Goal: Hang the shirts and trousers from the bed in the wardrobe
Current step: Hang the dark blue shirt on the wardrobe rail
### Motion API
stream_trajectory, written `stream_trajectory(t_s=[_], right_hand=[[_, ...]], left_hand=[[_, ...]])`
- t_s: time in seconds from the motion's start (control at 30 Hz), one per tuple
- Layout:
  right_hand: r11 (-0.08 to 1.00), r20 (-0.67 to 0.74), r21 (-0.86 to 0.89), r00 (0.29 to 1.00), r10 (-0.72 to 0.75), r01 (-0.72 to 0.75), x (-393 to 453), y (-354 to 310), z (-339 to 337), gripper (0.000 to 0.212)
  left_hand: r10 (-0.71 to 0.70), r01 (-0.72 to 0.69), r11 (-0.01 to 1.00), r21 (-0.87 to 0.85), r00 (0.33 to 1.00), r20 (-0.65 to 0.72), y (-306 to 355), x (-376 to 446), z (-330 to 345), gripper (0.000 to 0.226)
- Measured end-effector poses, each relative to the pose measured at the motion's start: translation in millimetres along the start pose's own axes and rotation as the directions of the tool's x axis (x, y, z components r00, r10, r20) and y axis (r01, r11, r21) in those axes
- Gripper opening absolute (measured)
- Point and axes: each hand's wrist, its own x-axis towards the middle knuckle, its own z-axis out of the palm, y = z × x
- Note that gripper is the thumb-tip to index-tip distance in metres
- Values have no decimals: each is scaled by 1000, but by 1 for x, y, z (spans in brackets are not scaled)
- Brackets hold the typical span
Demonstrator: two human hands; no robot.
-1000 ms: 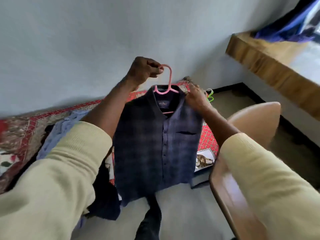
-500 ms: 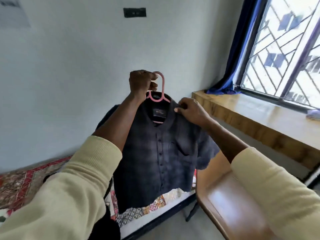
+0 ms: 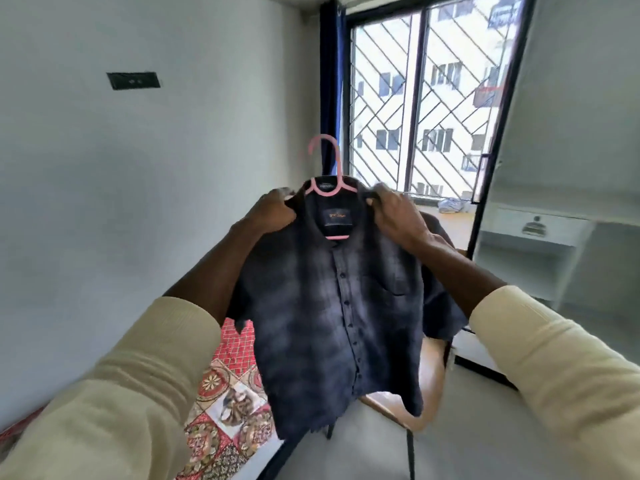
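The dark checked shirt (image 3: 332,306) hangs on a pink hanger (image 3: 329,174), held up in the air above the bed (image 3: 225,403); the left hand (image 3: 273,211) and right hand (image 3: 398,216) each grasp a shoulder

One head cam – looks fwd, roughly level, close on raised hands; window (image 3: 426,98) behind.

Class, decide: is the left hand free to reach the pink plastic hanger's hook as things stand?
Probably yes: the pink plastic hanger's hook stands bare above the dark checked shirt, just beside the left hand, which must first release the shoulder.
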Motion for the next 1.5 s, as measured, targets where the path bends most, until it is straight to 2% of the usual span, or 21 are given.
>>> stream_trajectory(t_s=[0.07,0.1,0.23,0.33,0.43,0.5,0.63,0.73,0.83,1.0,1.07,1.17,1.23,1.33,1.4,1.43,1.5], right_hand=[[997,-41,-72,998,36,-39,-16,20,-34,17],[993,-40,-109,998,46,-50,-23,29,-49,18],[953,59,-263,983,171,-150,-58,82,-115,27],[906,94,-313,939,329,-286,-81,135,-158,26],[818,57,-405,881,470,-410,-109,195,-202,23],[761,-21,-451,858,513,-466,-128,238,-229,22],[692,-200,-504,849,488,-516,-147,317,-278,22],[635,-278,-540,829,485,-552,-153,370,-321,26],[609,-321,-561,826,463,-560,-146,412,-359,29],[650,-312,-539,844,437,-536,-117,489,-412,31],[620,-351,-566,839,416,-544,-101,526,-422,31],[579,-449,-577,816,364,-576,-70,573,-428,32],[563,-489,-585,808,329,-583,-43,607,-432,33],[533,-539,-585,784,307,-611,2,656,-444,33],[529,-582,-559,757,299,-638,41,689,-458,34],[513,-603,-559,744,288,-651,55,702,-466,35],[508,-648,-544,719,252,-668,90,732,-478,35]], left_hand=[[74,-71,996,48,995,-68,25,-2,26,12],[101,-96,994,45,988,-119,37,-1,36,6],[207,-208,978,18,956,-207,101,12,90,20],[284,-287,958,23,930,-232,148,26,137,18],[383,-388,921,12,903,-192,199,41,185,17],[441,-452,892,-30,882,-169,237,54,221,20],[441,-444,886,-132,896,-51,307,86,289,25],[451,-442,882,-165,892,21,350,120,336,22],[451,-449,876,-178,892,-31,397,147,379,21],[458,-478,839,-259,878,-137,472,201,446,19],[457,-491,814,-310,871,-179,494,233,470,20],[354,-417,791,-448,909,-221,524,285,506,38],[289,-311,751,-582,948,-134,543,326,534,49],[220,-87,645,-759,973,75,564,395,566,67],[255,71,580,-812,930,263,580,449,580,58],[283,105,584,-805,903,324,587,468,585,47],[311,105,610,-786,880,359,611,509,595,36]])
